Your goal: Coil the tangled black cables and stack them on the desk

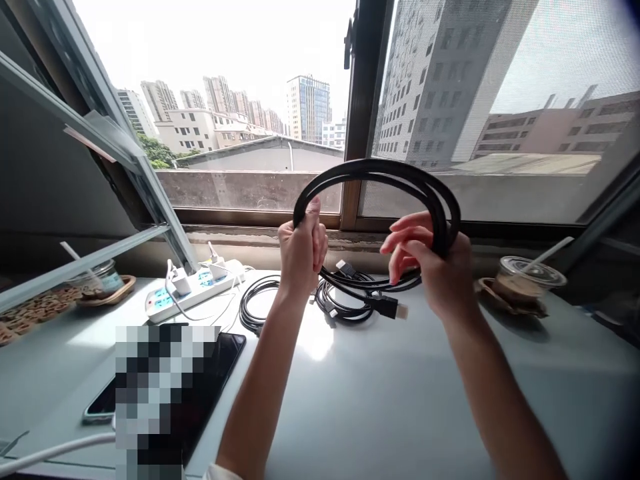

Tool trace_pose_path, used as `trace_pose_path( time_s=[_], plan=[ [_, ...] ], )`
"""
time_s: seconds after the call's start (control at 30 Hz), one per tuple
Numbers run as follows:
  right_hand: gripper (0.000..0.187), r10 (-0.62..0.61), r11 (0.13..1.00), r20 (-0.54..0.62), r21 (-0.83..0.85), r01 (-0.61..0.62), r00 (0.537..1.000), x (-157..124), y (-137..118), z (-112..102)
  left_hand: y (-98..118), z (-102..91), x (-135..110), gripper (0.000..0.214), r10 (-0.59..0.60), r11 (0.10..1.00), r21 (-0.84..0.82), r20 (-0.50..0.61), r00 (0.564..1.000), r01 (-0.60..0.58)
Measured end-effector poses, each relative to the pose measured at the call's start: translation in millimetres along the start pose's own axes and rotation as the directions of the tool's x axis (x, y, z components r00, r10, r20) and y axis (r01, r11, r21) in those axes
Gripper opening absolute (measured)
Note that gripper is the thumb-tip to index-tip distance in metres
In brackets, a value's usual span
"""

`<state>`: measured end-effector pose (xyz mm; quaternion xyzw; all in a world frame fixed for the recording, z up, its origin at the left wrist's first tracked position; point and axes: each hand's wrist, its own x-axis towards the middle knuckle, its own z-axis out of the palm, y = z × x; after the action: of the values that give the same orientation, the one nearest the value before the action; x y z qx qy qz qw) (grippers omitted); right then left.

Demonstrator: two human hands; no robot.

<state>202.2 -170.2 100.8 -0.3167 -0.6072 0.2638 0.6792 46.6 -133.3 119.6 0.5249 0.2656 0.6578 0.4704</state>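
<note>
A thick black HDMI cable (373, 167), wound into a loose upright coil, is held up between both hands above the desk. My left hand (301, 250) is closed around the coil's left side, thumb on top. On the right side, the coil runs through my right hand (440, 260), which grips it loosely with the fingers bent and partly apart. One HDMI plug (387, 307) hangs below the coil, pointing right. Behind it, a thinner black cable (345, 313) lies coiled on the desk, and another coiled black cable (255, 300) rests to its left.
A white power strip (195, 290) with chargers stands at the back left. Dark devices (215, 373), partly blurred out, lie at the front left of the white desk (380, 413). A lidded cup with a straw (525, 277) sits at the right, and a similar cup (103, 277) behind the glass.
</note>
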Motion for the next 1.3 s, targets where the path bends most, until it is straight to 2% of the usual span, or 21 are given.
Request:
trace_pose_path(
  time_s=[0.03, 0.1, 0.2, 0.3, 0.4, 0.5, 0.57, 0.63, 0.7, 0.73, 0.77, 0.8, 0.87, 0.9, 0.97, 1.03, 1.1, 1.13, 1.2, 1.3],
  plan=[
    [0.007, 0.038, 0.993, -0.008, 0.112, -0.037, 0.999, 0.5, -1.3, 0.1, -3.3, 2.1, 0.3, 0.054, -0.035, 0.999, -0.008, 0.007, 0.999, 0.035],
    [0.012, 0.092, 0.958, -0.052, 0.277, -0.074, 0.994, 1.2, -6.7, -1.0, -14.0, 6.6, 2.0, 0.049, -0.09, 0.996, -0.003, 0.006, 0.996, 0.09],
    [0.023, 0.115, 0.931, -0.147, 0.362, -0.055, 0.982, 0.7, -15.8, -3.6, -34.1, 13.5, 4.9, 0.034, -0.158, 0.987, 0.019, 0.049, 0.986, 0.158],
    [0.022, -0.033, 0.954, -0.267, 0.28, 0.11, 0.963, -1.7, -18.5, -4.8, -50.1, 22.1, 3.9, 0.026, -0.253, 0.966, 0.081, 0.141, 0.957, 0.244],
    [0.022, -0.189, 0.964, -0.24, 0.141, 0.227, 0.952, -5.3, -16.5, -4.1, -59.2, 32.0, -0.8, 0.028, -0.291, 0.951, 0.163, 0.169, 0.942, 0.264],
    [0.024, -0.207, 0.964, -0.212, 0.125, 0.236, 0.955, -8.0, -15.2, -2.4, -63.4, 36.3, -4.8, 0.034, -0.328, 0.931, 0.233, 0.194, 0.925, 0.282],
    [0.025, -0.201, 0.959, -0.19, 0.162, 0.233, 0.961, -8.9, -15.4, -1.0, -63.6, 33.1, -5.4, 0.039, -0.42, 0.896, 0.278, 0.277, 0.864, 0.347],
    [0.027, -0.21, 0.95, -0.135, 0.205, 0.235, 0.968, -9.6, -15.6, 0.8, -61.6, 26.3, -4.5, 0.045, -0.522, 0.848, 0.35, 0.419, 0.743, 0.398],
    [0.03, -0.238, 0.94, -0.11, 0.224, 0.258, 0.965, -9.8, -14.6, 2.7, -58.2, 19.9, -3.2, 0.048, -0.556, 0.831, 0.395, 0.545, 0.627, 0.393],
    [0.032, -0.256, 0.933, -0.124, 0.227, 0.279, 0.959, -9.4, -13.3, 3.5, -56.3, 18.0, -2.8, 0.047, -0.531, 0.847, 0.37, 0.586, 0.612, 0.381],
    [0.034, -0.267, 0.927, -0.148, 0.23, 0.295, 0.952, -8.4, -11.3, 4.2, -54.6, 17.3, -2.6, 0.044, -0.483, 0.875, 0.315, 0.604, 0.634, 0.367],
    [0.036, -0.267, 0.921, -0.183, 0.242, 0.306, 0.946, -6.7, -8.4, 4.4, -53.1, 17.8, -2.6, 0.04, -0.423, 0.905, 0.243, 0.596, 0.683, 0.348],
    [0.038, -0.218, 0.904, -0.262, 0.31, 0.296, 0.94, -0.7, -0.3, 3.6, -50.7, 20.9, -2.6, 0.035, -0.318, 0.947, 0.124, 0.514, 0.797, 0.297],
    [0.038, -0.169, 0.895, -0.294, 0.355, 0.272, 0.941, 3.2, 4.7, 2.4, -49.9, 22.6, -2.3, 0.035, -0.288, 0.957, 0.1, 0.46, 0.84, 0.274],
    [0.032, -0.062, 0.895, -0.342, 0.398, 0.204, 0.938, 11.6, 14.8, -1.4, -48.0, 24.1, -1.0, 0.038, -0.261, 0.965, 0.099, 0.372, 0.891, 0.242],
    [0.021, -0.01, 0.934, -0.381, 0.327, 0.145, 0.925, 17.9, 22.6, -6.2, -45.0, 21.9, 1.7, 0.038, -0.212, 0.977, 0.077, 0.323, 0.922, 0.198],
    [0.01, -0.065, 0.978, -0.413, 0.154, 0.14, 0.908, 20.1, 25.5, -10.3, -40.2, 16.5, 5.3, 0.034, -0.132, 0.991, 0.058, 0.287, 0.949, 0.12],
    [0.011, -0.125, 0.986, -0.416, 0.048, 0.159, 0.901, 19.5, 24.9, -11.5, -37.1, 13.2, 7.0, 0.032, -0.092, 0.995, 0.062, 0.272, 0.958, 0.078],
    [0.027, -0.284, 0.957, -0.395, -0.175, 0.232, 0.874, 15.7, 20.7, -12.1, -30.2, 6.6, 9.4, 0.03, -0.043, 0.994, 0.104, 0.232, 0.972, 0.02],
    [0.051, -0.476, 0.842, -0.294, -0.426, 0.333, 0.829, 8.2, 13.2, -10.2, -20.8, -0.1, 9.9, 0.031, -0.056, 0.987, 0.158, 0.147, 0.988, 0.032]
  ],
)
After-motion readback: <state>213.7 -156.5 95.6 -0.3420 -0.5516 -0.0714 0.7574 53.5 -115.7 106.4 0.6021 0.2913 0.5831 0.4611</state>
